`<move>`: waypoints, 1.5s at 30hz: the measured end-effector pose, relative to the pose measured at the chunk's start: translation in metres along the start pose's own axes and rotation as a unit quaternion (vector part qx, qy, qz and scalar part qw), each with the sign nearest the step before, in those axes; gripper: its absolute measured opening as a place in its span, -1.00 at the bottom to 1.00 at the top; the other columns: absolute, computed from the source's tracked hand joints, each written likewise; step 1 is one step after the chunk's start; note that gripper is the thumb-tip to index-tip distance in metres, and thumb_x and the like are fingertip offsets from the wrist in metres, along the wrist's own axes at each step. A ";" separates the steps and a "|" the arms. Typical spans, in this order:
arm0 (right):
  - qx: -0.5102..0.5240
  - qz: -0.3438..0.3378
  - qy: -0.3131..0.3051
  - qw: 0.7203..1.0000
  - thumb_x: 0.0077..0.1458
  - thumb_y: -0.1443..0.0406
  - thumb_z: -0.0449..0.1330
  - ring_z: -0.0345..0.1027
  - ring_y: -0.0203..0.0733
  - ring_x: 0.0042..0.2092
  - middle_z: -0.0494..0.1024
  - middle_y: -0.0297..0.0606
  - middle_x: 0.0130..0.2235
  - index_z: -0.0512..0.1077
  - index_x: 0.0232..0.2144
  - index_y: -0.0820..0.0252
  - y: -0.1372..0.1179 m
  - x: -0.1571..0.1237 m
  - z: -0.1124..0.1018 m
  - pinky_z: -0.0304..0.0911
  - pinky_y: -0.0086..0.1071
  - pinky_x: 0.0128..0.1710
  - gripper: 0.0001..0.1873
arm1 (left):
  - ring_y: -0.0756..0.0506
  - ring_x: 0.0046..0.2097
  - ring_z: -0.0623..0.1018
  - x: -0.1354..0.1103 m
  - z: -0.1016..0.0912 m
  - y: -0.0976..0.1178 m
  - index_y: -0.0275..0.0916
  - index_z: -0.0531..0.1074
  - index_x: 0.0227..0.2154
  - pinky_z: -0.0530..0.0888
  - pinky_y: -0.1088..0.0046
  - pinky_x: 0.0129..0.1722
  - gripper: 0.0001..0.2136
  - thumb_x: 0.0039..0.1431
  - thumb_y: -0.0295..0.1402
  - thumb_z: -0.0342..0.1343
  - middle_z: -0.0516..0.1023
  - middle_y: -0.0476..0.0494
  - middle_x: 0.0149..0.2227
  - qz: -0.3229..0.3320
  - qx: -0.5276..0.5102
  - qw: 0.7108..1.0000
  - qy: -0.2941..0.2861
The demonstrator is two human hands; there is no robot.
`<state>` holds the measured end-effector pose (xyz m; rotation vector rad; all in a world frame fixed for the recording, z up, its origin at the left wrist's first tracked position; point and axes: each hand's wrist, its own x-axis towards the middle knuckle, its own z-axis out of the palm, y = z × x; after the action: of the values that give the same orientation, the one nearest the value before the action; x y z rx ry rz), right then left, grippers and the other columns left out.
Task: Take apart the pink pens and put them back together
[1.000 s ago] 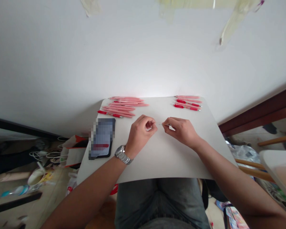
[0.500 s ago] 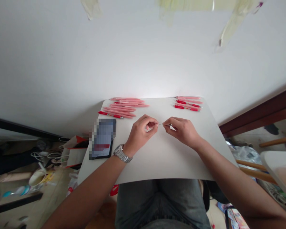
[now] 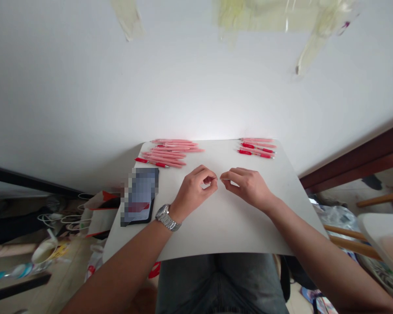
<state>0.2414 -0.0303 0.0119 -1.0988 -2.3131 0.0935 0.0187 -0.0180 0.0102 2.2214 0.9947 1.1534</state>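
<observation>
My left hand [image 3: 195, 187] and my right hand [image 3: 245, 185] meet over the middle of a small white table [image 3: 222, 218]. Both pinch thumb and forefinger on a tiny thin part between them, too small to name. The fingertips almost touch. A steel watch [image 3: 167, 217] sits on my left wrist. A heap of pink and red pens [image 3: 168, 152] lies at the far left of the table. A smaller group of pens [image 3: 257, 147] lies at the far right.
A dark phone [image 3: 140, 196] lies on the table's left side. A white wall stands right behind the table. Bags, cables and a cup clutter the floor at left. A wooden chair and another table edge [image 3: 383, 231] are at right.
My two hands have drawn closer together, so the small gap and the thin part seen between the fingertips have nearly closed. The view has tilted slightly down.
</observation>
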 end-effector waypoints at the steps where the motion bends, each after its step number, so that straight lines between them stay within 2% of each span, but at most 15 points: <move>1: -0.003 -0.002 -0.004 1.000 0.35 0.38 0.16 0.39 -0.25 -0.34 0.61 -0.36 -0.33 0.49 -0.15 0.04 0.000 0.000 0.000 0.10 -0.38 -0.37 -0.85 | 0.01 -0.31 0.44 0.000 0.000 0.000 -0.21 0.43 -0.34 0.43 0.44 -0.24 -0.87 0.26 -0.57 0.15 0.40 0.00 -0.35 -0.002 0.000 1.000 0.000; 8: -0.023 -0.016 -0.021 0.999 0.36 0.37 0.15 0.39 -0.25 -0.32 0.62 -0.36 -0.31 0.49 -0.19 0.06 0.000 0.001 -0.001 0.07 -0.36 -0.38 -0.87 | 0.01 -0.34 0.43 -0.001 0.001 -0.003 -0.21 0.40 -0.39 0.40 0.43 -0.28 -0.86 0.22 -0.57 0.16 0.39 0.02 -0.39 -0.037 -0.010 0.999 -0.011; 17: -0.024 -0.012 -0.025 0.999 0.31 0.41 0.17 0.39 -0.25 -0.34 0.61 -0.35 -0.35 0.48 -0.25 0.07 -0.005 0.003 -0.006 0.03 -0.36 -0.41 -0.86 | 0.01 -0.36 0.46 -0.003 0.004 -0.003 -0.20 0.41 -0.39 0.50 0.42 -0.26 -0.87 0.21 -0.55 0.17 0.44 0.01 -0.38 -0.027 -0.006 1.000 0.009; 20: -0.029 -0.012 -0.011 0.999 0.30 0.41 0.17 0.39 -0.25 -0.35 0.60 -0.36 -0.37 0.47 -0.28 0.07 -0.003 0.002 -0.006 0.04 -0.37 -0.41 -0.85 | 0.00 -0.35 0.47 -0.002 0.001 -0.008 -0.20 0.42 -0.38 0.49 0.42 -0.27 -0.87 0.19 -0.57 0.17 0.47 0.00 -0.37 -0.031 0.003 0.999 0.024; 22: -0.021 -0.001 0.012 1.000 0.27 0.43 0.17 0.40 -0.27 -0.36 0.60 -0.37 -0.38 0.47 -0.29 0.07 0.001 0.001 -0.007 0.06 -0.38 -0.40 -0.85 | -0.01 -0.34 0.47 0.000 -0.003 -0.014 -0.20 0.44 -0.36 0.48 0.42 -0.27 -0.87 0.20 -0.57 0.17 0.49 -0.01 -0.36 -0.051 0.011 0.997 0.056; 25: -0.001 0.027 0.050 0.998 0.24 0.43 0.19 0.38 -0.30 -0.39 0.59 -0.40 -0.38 0.46 -0.28 0.07 0.005 0.000 -0.007 0.10 -0.40 -0.40 -0.86 | -0.01 -0.34 0.49 0.003 -0.005 -0.020 -0.21 0.45 -0.37 0.49 0.44 -0.28 -0.89 0.25 -0.52 0.16 0.51 -0.03 -0.36 -0.067 -0.032 0.994 0.082; 33: 0.050 0.039 0.035 0.997 0.29 0.37 0.19 0.39 -0.29 -0.41 0.60 -0.36 -0.37 0.50 -0.21 0.08 0.004 0.000 -0.005 0.15 -0.41 -0.40 -0.90 | -0.02 -0.26 0.50 0.001 0.000 -0.005 -0.20 0.52 -0.25 0.47 0.41 -0.22 -0.93 0.37 -0.44 0.16 0.52 -0.07 -0.28 -0.024 -0.043 0.998 0.025; 38: 0.070 0.039 0.018 0.997 0.33 0.33 0.18 0.39 -0.30 -0.41 0.60 -0.36 -0.36 0.50 -0.19 0.07 0.001 0.000 -0.006 0.16 -0.41 -0.40 -0.91 | -0.02 -0.25 0.52 -0.001 -0.001 -0.003 -0.17 0.54 -0.19 0.49 0.43 -0.23 -0.90 0.32 -0.49 0.19 0.53 -0.08 -0.24 -0.005 -0.038 0.999 0.018; 45: 0.077 0.037 0.002 0.996 0.36 0.30 0.17 0.39 -0.29 -0.42 0.61 -0.34 -0.35 0.51 -0.16 0.07 -0.001 0.000 -0.007 0.17 -0.41 -0.38 -0.90 | -0.02 -0.26 0.52 -0.002 0.000 -0.004 -0.18 0.51 -0.22 0.50 0.42 -0.23 -0.91 0.31 -0.51 0.18 0.52 -0.07 -0.26 0.013 -0.025 1.000 0.010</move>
<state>0.2445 -0.0317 0.0177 -1.1039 -2.2201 0.2927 0.0163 -0.0166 0.0063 2.1923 0.9375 1.2016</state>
